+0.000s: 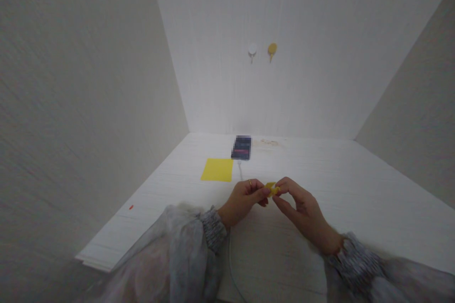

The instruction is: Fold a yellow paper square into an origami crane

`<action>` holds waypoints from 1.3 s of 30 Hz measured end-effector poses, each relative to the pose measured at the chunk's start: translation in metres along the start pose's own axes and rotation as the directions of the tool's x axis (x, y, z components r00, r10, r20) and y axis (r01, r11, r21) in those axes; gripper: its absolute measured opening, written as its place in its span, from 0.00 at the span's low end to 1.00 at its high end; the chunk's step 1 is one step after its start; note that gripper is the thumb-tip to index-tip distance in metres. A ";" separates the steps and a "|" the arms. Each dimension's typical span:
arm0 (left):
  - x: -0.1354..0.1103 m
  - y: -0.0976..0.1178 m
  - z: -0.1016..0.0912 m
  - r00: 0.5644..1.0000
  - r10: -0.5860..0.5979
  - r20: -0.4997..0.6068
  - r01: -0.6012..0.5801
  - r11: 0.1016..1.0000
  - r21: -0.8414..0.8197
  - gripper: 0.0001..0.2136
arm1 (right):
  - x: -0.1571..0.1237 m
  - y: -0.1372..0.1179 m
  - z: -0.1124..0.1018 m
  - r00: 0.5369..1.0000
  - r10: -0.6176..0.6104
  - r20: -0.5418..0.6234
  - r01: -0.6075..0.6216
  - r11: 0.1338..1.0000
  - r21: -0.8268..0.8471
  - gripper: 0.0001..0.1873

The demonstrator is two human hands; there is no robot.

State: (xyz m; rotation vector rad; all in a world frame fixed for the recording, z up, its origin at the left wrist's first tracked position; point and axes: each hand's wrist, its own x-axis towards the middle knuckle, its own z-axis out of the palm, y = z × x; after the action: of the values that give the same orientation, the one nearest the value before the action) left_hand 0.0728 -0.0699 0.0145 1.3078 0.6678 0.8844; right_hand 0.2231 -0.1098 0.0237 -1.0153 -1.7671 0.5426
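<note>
A small piece of folded yellow paper (270, 188) is held up between my two hands, above the white table. My left hand (249, 198), with a ring on one finger, pinches its left side between thumb and fingers. At the right side, the thumb and fingertips of my right hand (302, 208) grip the paper's edge, where a small whitish bit shows. The exact folds are too small to make out. Flat on the table beyond my left hand lies a square yellow sheet of paper (217, 170).
Behind the sheet a blurred dark phone (242, 147) lies with a white cable (240, 170) running toward me under my left arm. A white hook (252, 49) and a yellow hook (272, 49) hang on the back wall. An orange scrap (131, 207) lies at the left.
</note>
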 end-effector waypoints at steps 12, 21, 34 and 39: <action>-0.005 0.003 -0.008 0.973 -0.144 0.182 0.139 0.989 0.045 0.12 | 0.004 0.003 -0.005 0.902 0.122 0.414 -0.336 0.801 0.496 0.16; -0.004 0.001 -0.012 0.939 -0.246 0.240 0.228 0.968 0.101 0.13 | -0.004 0.019 -0.004 0.750 0.331 0.572 -0.626 0.634 0.454 0.12; -0.005 -0.001 -0.009 0.926 -0.157 0.343 0.214 0.967 -0.136 0.10 | -0.008 0.008 0.005 0.768 0.278 0.576 -0.640 0.357 0.681 0.10; -0.006 -0.001 -0.006 0.932 -0.129 0.340 0.214 0.951 -0.225 0.10 | -0.009 0.000 0.011 0.815 0.246 0.525 -0.578 0.284 0.765 0.09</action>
State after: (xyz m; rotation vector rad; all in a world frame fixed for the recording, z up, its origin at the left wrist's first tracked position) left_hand 0.0645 -0.0715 0.0125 1.1052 0.3878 0.5731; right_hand 0.2149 -0.1165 0.0141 -0.5459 -1.0397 1.8903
